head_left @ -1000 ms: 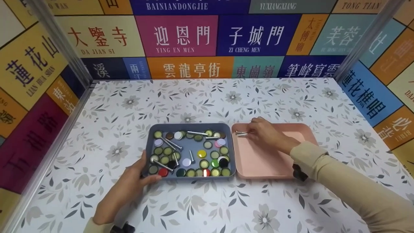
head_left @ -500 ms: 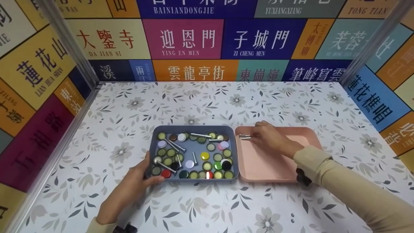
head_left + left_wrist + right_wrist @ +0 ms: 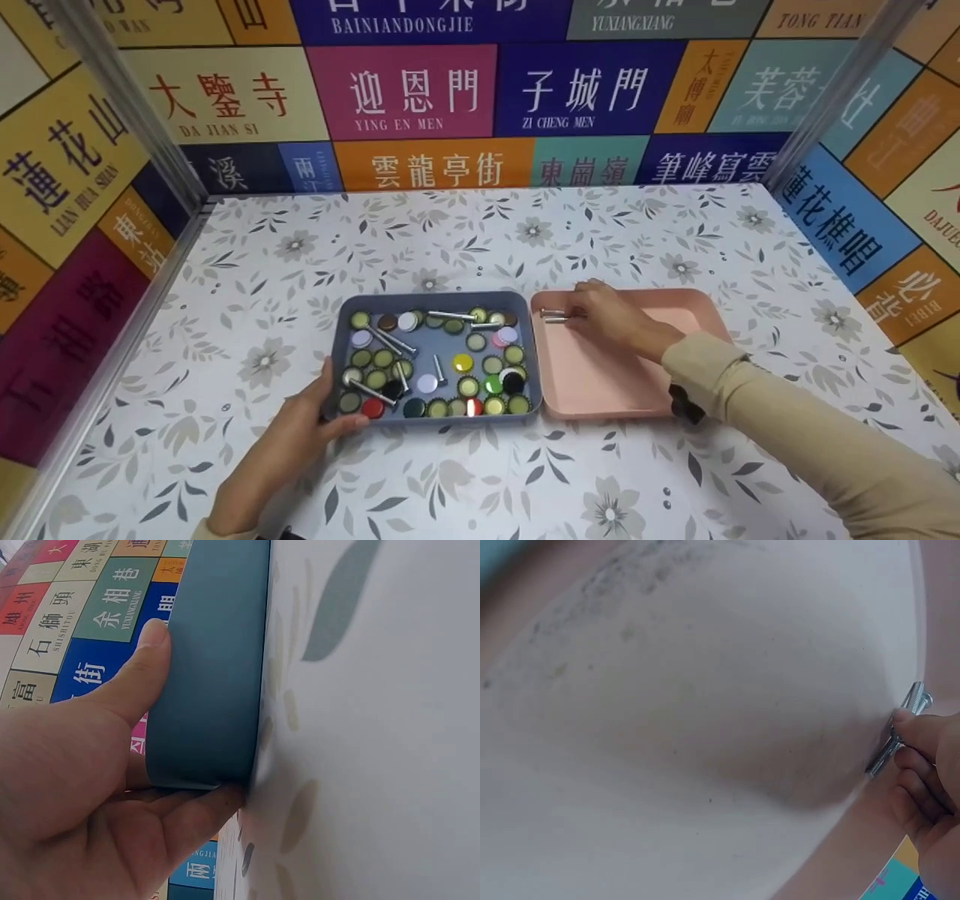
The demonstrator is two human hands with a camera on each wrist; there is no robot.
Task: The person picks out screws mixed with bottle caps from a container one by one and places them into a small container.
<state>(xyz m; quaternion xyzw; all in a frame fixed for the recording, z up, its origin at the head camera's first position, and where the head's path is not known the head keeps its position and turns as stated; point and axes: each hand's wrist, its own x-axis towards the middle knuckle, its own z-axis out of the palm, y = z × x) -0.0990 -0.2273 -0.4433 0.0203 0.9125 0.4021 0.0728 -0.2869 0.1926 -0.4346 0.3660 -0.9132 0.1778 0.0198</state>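
My left hand (image 3: pixel 304 412) holds the near left corner of a blue-grey tray (image 3: pixel 444 343), the thumb lying over the front rim. In the left wrist view, that hand's thumb and fingers sit around the outer wall of the tray (image 3: pixel 210 675). Bottle caps (image 3: pixel 382 371) in many colours and several loose metal bolts (image 3: pixel 394 339) are spread inside it. My right hand (image 3: pixel 611 319) is in the far left part of a pink tray (image 3: pixel 600 382), pinching metal bolts (image 3: pixel 553 318). The right wrist view shows these bolts (image 3: pixel 913 696) between thumb and fingers near the tray wall.
Both trays stand side by side on a white table with a grey leaf-and-flower pattern (image 3: pixel 532 231). Panels printed with large characters (image 3: pixel 420 90) rise behind and at both sides. A metal post (image 3: pixel 142 120) stands at the back left corner.
The head view has shifted slightly. My right hand stays at the far left part of the pink tray with the bolts, which look a little more spread apart. The left hand keeps its place.
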